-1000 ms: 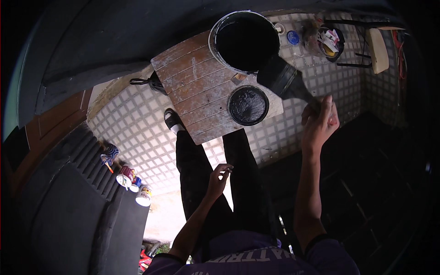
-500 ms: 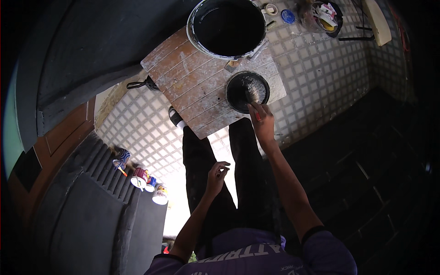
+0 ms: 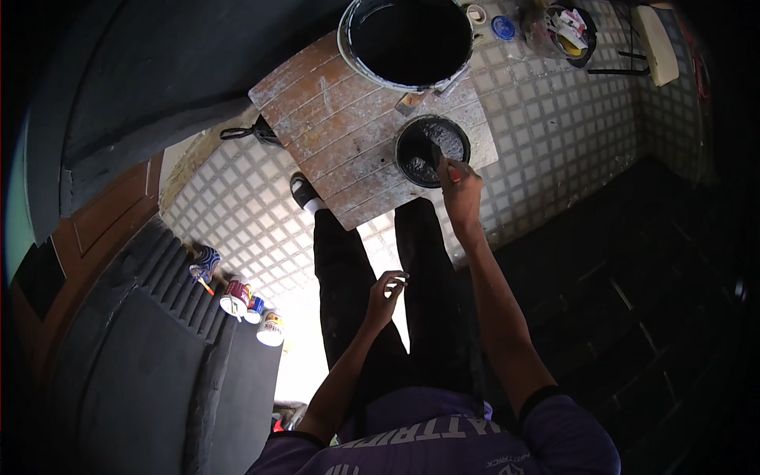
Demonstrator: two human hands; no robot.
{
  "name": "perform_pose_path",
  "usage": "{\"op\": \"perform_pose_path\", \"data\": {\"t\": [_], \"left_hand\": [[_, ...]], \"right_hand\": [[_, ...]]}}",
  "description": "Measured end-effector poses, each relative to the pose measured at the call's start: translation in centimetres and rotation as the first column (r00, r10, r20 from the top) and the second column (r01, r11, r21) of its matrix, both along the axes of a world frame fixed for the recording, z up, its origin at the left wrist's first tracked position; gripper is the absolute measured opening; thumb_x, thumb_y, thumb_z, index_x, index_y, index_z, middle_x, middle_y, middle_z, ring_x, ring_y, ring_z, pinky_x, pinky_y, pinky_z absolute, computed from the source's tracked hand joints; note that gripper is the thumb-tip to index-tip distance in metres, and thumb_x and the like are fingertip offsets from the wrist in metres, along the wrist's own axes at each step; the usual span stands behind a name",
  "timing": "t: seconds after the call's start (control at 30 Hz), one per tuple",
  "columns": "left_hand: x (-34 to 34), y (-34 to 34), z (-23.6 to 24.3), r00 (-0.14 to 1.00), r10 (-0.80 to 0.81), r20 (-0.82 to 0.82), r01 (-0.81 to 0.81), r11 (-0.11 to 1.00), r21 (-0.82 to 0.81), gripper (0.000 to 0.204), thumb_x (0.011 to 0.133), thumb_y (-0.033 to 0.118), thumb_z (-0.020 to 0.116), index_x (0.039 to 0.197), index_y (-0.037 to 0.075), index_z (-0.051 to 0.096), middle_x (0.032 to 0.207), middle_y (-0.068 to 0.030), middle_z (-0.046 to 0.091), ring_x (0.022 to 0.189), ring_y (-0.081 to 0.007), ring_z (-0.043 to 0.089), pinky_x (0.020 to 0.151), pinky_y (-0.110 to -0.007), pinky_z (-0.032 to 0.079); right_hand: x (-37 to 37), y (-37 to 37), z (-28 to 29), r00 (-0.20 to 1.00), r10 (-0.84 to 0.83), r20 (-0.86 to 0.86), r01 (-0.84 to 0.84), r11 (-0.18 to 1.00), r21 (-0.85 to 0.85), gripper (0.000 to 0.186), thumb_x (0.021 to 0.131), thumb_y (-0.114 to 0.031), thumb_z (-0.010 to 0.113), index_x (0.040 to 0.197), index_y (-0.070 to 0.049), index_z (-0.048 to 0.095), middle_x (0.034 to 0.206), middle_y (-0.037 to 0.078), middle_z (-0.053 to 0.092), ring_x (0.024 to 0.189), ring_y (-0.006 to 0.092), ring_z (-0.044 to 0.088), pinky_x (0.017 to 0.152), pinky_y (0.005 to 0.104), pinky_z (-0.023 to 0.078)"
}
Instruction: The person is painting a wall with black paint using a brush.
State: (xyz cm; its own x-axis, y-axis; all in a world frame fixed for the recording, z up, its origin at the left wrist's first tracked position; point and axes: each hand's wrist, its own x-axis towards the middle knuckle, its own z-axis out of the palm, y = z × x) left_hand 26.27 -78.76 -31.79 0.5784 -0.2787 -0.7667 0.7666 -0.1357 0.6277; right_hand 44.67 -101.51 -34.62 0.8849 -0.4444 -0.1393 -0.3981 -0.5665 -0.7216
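Black paint hides the brush (image 3: 438,156) tip; right hand (image 3: 460,187) grips it, left hand (image 3: 386,290) loosely curled, empty

pale floor (image 3: 237,214) of small square tiles, brightly lit in the middle, dark ribbed steps (image 3: 150,269) at near left, brown wooden door (image 3: 103,214) at left, dark painted wall (image 3: 158,79) at far left, black grid-patterned surface (image 3: 633,277) in shadow at right

Rough, paint-streaked wooden board (image 3: 348,134) carries a glossy black bucket (image 3: 408,39) and smeared lid (image 3: 431,150).
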Motion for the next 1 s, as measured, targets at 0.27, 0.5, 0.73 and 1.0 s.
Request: {"op": "perform_pose_path", "data": {"t": [0.27,0.5,0.73,1.0], "left_hand": [[-1.5,1.5,-1.0,1.000,0.023,-0.021,-0.023,1.000,0.014,0.022,0.091,0.001,0.055,0.112,0.004,0.061,0.106,-0.0066,0.068,0.093,-0.0172,0.067,0.075,-0.030,0.051],[0.0,0.9,-0.5,0.998,0.026,-0.048,-0.027,1.000,-0.007,0.022,0.092,0.001,0.051,0.112,-0.002,0.058,0.108,-0.0083,0.065,0.089,-0.0137,0.062,0.077,-0.028,0.048],[1.4,0.7,-1.5,0.997,0.040,-0.060,-0.039,0.999,0.019,0.021,0.090,-0.001,0.052,0.111,-0.001,0.057,0.107,-0.0090,0.065,0.088,-0.0139,0.062,0.080,-0.028,0.050],[3.4,0.0,-2.3,0.999,0.032,0.010,-0.032,0.999,0.015,0.022,0.091,-0.001,0.053,0.112,-0.002,0.057,0.107,-0.0099,0.065,0.087,-0.0142,0.063,0.079,-0.029,0.052]], "right_hand": [[2.3,-2.8,-0.7,0.990,-0.061,-0.124,0.050,0.995,-0.086,0.039,0.093,-0.019,0.064,0.063,0.004,0.055,0.055,0.023,0.047,0.042,0.0260,0.041,0.045,0.0386,0.038],[0.7,-2.0,-1.5,0.994,0.108,-0.034,-0.113,0.966,-0.232,0.030,0.094,-0.023,0.061,0.075,0.000,0.061,0.069,0.022,0.062,0.063,0.0409,0.063,0.052,0.0483,0.049],[-0.8,4.0,-1.3,0.951,0.276,-0.140,-0.290,0.953,-0.085,0.022,0.093,-0.019,0.063,0.095,0.002,0.058,0.085,0.024,0.064,0.070,0.0419,0.064,0.059,0.0459,0.053],[-0.7,-5.3,-0.1,0.893,-0.317,-0.320,0.376,0.916,0.139,0.027,0.092,-0.023,0.068,0.081,0.002,0.073,0.056,0.005,0.061,0.049,0.0067,0.056,0.049,0.0246,0.046]]}}
